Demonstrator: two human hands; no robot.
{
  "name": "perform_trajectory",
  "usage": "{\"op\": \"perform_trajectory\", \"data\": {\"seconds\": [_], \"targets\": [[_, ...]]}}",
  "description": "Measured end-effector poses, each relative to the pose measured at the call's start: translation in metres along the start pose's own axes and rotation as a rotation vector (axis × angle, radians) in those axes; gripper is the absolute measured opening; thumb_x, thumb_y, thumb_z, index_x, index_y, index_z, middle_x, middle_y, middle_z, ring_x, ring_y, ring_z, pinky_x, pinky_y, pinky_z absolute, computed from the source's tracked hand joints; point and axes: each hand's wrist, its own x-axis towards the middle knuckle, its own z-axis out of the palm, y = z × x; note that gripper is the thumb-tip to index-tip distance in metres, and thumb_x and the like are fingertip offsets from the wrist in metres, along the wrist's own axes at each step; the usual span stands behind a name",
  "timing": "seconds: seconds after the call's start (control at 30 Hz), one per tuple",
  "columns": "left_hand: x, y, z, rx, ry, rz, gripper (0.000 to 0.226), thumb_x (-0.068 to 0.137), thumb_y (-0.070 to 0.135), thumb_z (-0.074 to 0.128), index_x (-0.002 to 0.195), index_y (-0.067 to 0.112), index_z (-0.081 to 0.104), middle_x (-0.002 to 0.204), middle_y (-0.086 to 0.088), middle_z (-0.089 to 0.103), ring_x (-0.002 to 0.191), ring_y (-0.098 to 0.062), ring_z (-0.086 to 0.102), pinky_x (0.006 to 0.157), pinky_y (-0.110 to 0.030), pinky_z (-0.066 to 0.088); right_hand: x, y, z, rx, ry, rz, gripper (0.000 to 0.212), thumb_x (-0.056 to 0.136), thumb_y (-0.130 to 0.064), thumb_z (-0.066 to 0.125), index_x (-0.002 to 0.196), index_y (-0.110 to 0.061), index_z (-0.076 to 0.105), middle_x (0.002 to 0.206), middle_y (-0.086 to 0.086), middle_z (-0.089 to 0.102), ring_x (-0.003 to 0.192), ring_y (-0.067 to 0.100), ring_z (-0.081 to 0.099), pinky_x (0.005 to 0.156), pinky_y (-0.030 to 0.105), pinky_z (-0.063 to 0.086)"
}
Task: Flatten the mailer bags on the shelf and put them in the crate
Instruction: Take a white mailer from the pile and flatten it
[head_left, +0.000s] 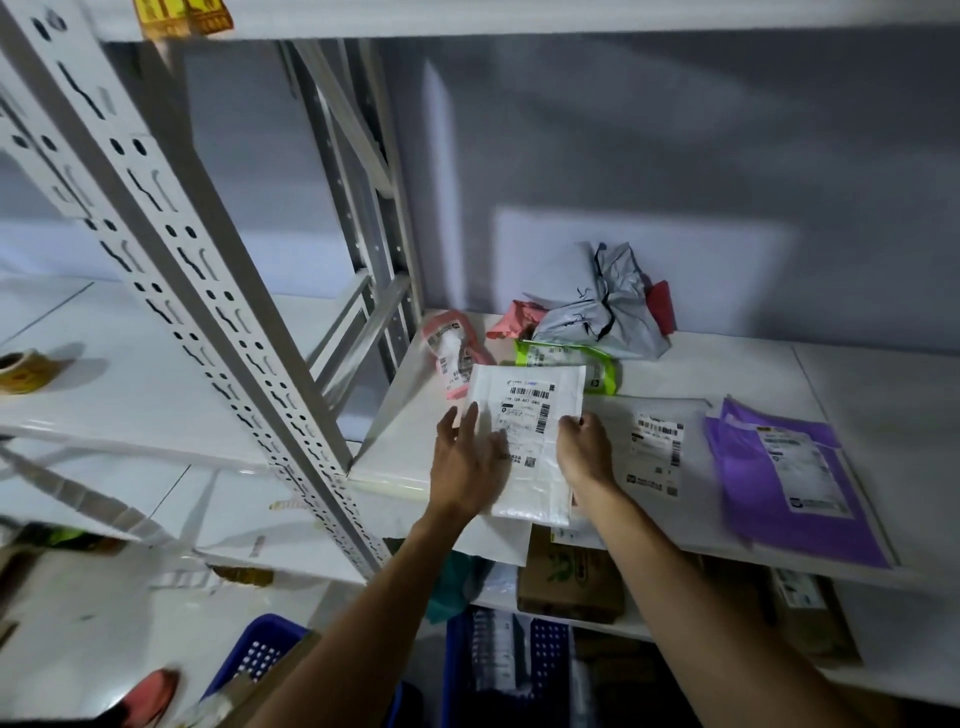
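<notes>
- Dimly lit, the white metal shelf (727, 364) carries the white plastic mailer bag with barcode label (530, 410) near its front edge.
- On it the left hand (467, 462) lies with fingers straight; the right hand (584, 447) pinches its right edge, fingers curled.
- It looks light, limp and slick, so holding opposite edges should suit it.
- Below, the blue perforated plastic crate (260, 652) is blurred and partly hidden by the left forearm.

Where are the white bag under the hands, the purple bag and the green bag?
white bag (524, 415), head view, on its printed label.
purple bag (795, 478), head view, on its white label.
green bag (566, 361), head view, on its middle.
</notes>
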Motion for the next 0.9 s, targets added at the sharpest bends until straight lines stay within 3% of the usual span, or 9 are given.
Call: {"op": "perform_trajectory", "data": {"seconds": [0.1, 0.13, 0.23, 0.3, 0.37, 0.5, 0.57, 0.7, 0.9], "targets": [[0.014, -0.028, 0.030, 0.101, 0.054, 0.279, 0.077, 0.100, 0.022, 0.056, 0.158, 0.020, 0.005, 0.136, -0.026, 0.048, 0.127, -0.040, 0.052, 0.110, -0.059, 0.038, 0.005, 0.001, 0.005, -0.102, -0.043, -0.008, 0.035, 0.106, -0.032, 0.036, 0.129, -0.007, 0.047, 0.129, 0.021, 0.062, 0.111, 0.038, 0.062, 0.096, 0.047, 0.051], [0.015, -0.031, 0.036, 0.131, 0.113, 0.322, 0.077, 0.097, 0.019, 0.059, 0.156, 0.017, 0.010, 0.135, -0.025, 0.046, 0.125, -0.040, 0.053, 0.110, -0.059, 0.037, 0.006, 0.001, 0.006, -0.149, -0.064, -0.019, 0.041, 0.107, -0.037, 0.035, 0.135, -0.008, 0.044, 0.134, 0.021, 0.060, 0.116, 0.039, 0.061, 0.098, 0.046, 0.049], [0.007, -0.022, 0.034, 0.126, 0.023, 0.335, 0.057, 0.097, 0.016, 0.060, 0.144, 0.018, 0.028, 0.141, -0.021, 0.041, 0.128, -0.039, 0.051, 0.110, -0.057, 0.038, 0.013, 0.007, 0.009, -0.277, -0.135, -0.056, 0.064, 0.106, -0.054, 0.030, 0.151, -0.008, 0.030, 0.144, 0.019, 0.055, 0.125, 0.039, 0.057, 0.104, 0.045, 0.045], [0.006, -0.013, 0.027, 0.121, -0.065, 0.226, 0.043, 0.106, 0.034, 0.041, 0.147, 0.028, 0.027, 0.156, -0.018, 0.030, 0.144, -0.038, 0.032, 0.115, -0.055, 0.034, 0.019, 0.012, 0.012, -0.308, -0.127, -0.109, 0.063, 0.104, -0.052, 0.038, 0.148, -0.008, 0.034, 0.144, 0.018, 0.054, 0.127, 0.037, 0.056, 0.103, 0.044, 0.046], [0.005, -0.018, 0.033, 0.150, -0.098, 0.070, 0.052, 0.105, 0.050, 0.020, 0.151, 0.027, 0.026, 0.162, -0.018, 0.021, 0.151, -0.032, 0.016, 0.119, -0.050, 0.028, 0.021, 0.016, 0.014, -0.358, -0.073, -0.211, 0.057, 0.102, -0.041, 0.047, 0.146, -0.007, 0.036, 0.143, 0.017, 0.052, 0.129, 0.037, 0.052, 0.104, 0.045, 0.045], [0.004, -0.024, 0.049, 0.244, -0.121, 0.024, 0.056, 0.106, 0.046, 0.015, 0.151, 0.016, 0.027, 0.161, -0.022, 0.021, 0.149, -0.035, 0.021, 0.121, -0.054, 0.026, 0.012, 0.023, 0.013, -0.675, 0.144, -0.539, 0.071, 0.104, -0.028, 0.049, 0.158, 0.003, 0.015, 0.166, 0.020, 0.019, 0.151, 0.035, 0.023, 0.122, 0.042, 0.025], [0.000, -0.023, 0.051, 0.297, -0.130, -0.011, 0.062, 0.105, 0.050, 0.007, 0.156, 0.017, 0.018, 0.167, -0.017, 0.006, 0.155, -0.030, 0.006, 0.126, -0.047, 0.010, 0.012, 0.031, 0.017, -0.724, 0.123, -0.694, 0.067, 0.103, -0.023, 0.049, 0.159, 0.000, 0.019, 0.166, 0.018, 0.020, 0.154, 0.031, 0.021, 0.124, 0.042, 0.022], [-0.003, -0.022, 0.057, 0.397, -0.152, -0.002, 0.065, 0.104, 0.049, 0.000, 0.161, 0.016, 0.002, 0.168, -0.009, -0.010, 0.154, -0.022, -0.012, 0.127, -0.043, 0.000, 0.017, 0.052, 0.029, -0.775, 0.026, -0.975, 0.051, 0.099, -0.013, 0.056, 0.147, 0.001, 0.047, 0.157, 0.018, 0.042, 0.147, 0.031, 0.037, 0.121, 0.046, 0.032], [-0.003, -0.025, 0.060, 0.465, -0.153, 0.043, 0.066, 0.104, 0.043, 0.003, 0.161, 0.010, 0.007, 0.168, -0.010, -0.001, 0.155, -0.021, -0.008, 0.126, -0.041, -0.004, 0.016, 0.072, 0.040, -0.796, 0.003, -1.057, 0.046, 0.103, -0.022, 0.039, 0.140, 0.000, 0.057, 0.150, 0.016, 0.051, 0.143, 0.029, 0.045, 0.119, 0.044, 0.035]]}}
